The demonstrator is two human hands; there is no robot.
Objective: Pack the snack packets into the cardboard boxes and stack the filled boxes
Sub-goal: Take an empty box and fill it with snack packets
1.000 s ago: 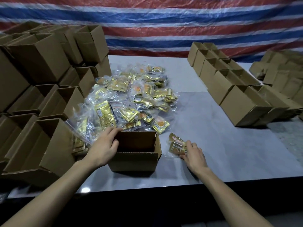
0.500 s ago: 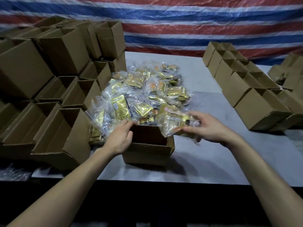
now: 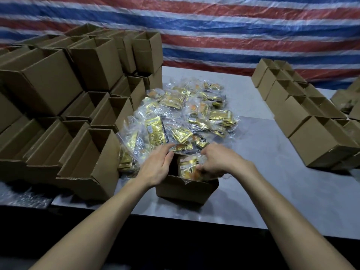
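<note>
- Step in hand — filling one box: the right hand [image 3: 220,162] is curled round a packet [image 3: 188,168] and pushes it down through the open top of the box [image 3: 185,191], which sits at the near edge of the table [image 3: 263,182], straight in front of the person.
- The left hand [image 3: 155,168] grips the box's left rim, fingers bent over the edge, and steadies it against the push.
- The packet is partly inside and stands nearly on end; its upper edge and some loose film show above the rim.
- Next move, as I judge it: let go once the packet is seated, then reach to the pile of packets [image 3: 185,114] just behind the box for another. How many the box holds I cannot tell, because the hands hide most of its inside.
- The wrapper is clear, crinkly film over gold and orange print — slippery, and likely to spring back up unless pressed flat.
- The box is plain brown corrugated card, square-cornered, with its flaps out of the way. The thin walls could bow under a hard shove.
- Empty boxes [image 3: 93,162] of the same card are heaped on the left, many lying on their sides; a row of boxes [image 3: 319,145] stands upright on the right, well apart from the hands.
- The table top is smooth grey. Behind it hangs a glossy tarp [image 3: 233,32] striped red, white and blue.
</note>
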